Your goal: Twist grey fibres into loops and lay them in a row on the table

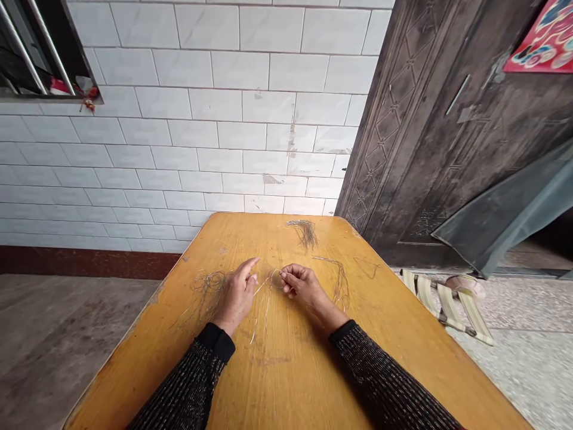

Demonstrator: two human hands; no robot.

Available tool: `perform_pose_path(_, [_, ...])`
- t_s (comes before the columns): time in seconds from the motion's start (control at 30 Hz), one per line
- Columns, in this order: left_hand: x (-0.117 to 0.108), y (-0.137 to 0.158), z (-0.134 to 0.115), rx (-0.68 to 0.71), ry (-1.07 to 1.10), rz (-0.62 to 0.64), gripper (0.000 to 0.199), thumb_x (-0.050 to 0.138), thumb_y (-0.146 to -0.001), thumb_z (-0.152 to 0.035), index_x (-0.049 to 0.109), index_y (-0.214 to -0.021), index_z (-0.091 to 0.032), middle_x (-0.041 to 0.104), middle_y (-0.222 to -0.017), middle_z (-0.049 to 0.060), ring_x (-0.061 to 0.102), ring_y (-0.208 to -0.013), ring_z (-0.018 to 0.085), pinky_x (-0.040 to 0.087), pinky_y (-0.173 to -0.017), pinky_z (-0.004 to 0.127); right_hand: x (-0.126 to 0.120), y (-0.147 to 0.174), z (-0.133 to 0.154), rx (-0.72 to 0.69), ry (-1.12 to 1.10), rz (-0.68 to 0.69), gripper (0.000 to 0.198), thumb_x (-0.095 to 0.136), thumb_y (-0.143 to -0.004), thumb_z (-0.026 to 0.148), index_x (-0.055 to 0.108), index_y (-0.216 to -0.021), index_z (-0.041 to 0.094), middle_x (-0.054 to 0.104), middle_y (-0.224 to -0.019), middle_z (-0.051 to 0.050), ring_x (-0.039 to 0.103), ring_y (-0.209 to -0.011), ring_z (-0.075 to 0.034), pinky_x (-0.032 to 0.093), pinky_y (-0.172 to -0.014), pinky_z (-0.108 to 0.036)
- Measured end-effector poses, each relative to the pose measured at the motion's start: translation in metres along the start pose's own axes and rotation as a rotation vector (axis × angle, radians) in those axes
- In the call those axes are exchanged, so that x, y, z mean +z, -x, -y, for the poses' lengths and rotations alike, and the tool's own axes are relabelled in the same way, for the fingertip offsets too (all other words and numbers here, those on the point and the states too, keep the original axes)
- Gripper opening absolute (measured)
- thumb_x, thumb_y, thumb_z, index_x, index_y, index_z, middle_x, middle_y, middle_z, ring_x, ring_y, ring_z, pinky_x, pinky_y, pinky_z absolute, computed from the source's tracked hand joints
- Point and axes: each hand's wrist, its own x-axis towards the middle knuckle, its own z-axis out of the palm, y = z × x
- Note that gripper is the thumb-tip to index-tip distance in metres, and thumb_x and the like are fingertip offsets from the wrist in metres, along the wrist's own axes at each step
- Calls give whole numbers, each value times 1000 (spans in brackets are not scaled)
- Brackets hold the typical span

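My right hand (301,283) pinches a thin wire loop (274,278) between thumb and fingertips, above the middle of the table. Loose tails of that wire hang down toward the tabletop. Just left of it, my left hand (239,291) has its index finger stretched out and the thumb apart; I see nothing held in it. A tangle of looped wires (206,288) lies beside and partly behind my left hand. Several bent wires (341,276) rest to the right of my right hand.
The yellow wooden table (277,382) reaches to a white tiled wall (224,140). Near its far edge lies a bundle of thin wires (305,230). One bent wire (367,266) is near the right edge. A strapped folding seat (447,304) stands right of the table, by a dark door (430,119).
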Motion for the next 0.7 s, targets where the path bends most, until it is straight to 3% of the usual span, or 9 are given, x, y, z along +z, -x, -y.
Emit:
perform_pose_path(0.13, [5,3,-5,15,52,175,40,40,-81,-15,52,-119,-17,64,-85,4,55,-61,10,46,-64,24,3,6,7,-16,-10,64,30,60,-66,45,51,-64,16,49,-45,6,40,-35,-4,33,-37,-18])
perform_pose_path(0.23, [10,4,-2,-44,146,223,35,43,-80,-18,58,-112,-16,65,-83,4,54,-59,9,44,-56,20,7,8,11,-21,-16,92,29,60,-66,44,52,-65,16,50,-46,6,41,-36,-5,33,-37,-18])
perform_pose_path(0.43, [10,1,6,-132,166,115,28,46,-79,-25,64,-95,-11,66,-80,7,56,-56,11,45,-51,21,5,12,17,12,6,86,29,61,-66,43,52,-63,15,51,-47,5,42,-36,-5,33,-36,-18])
perform_pose_path(0.7, [4,1,-1,-95,131,29,19,51,-75,-20,68,-81,-16,66,-78,5,58,-65,13,46,-58,22,-13,31,19,80,56,116,30,64,-64,42,52,-62,15,53,-49,5,44,-35,-5,34,-36,-17])
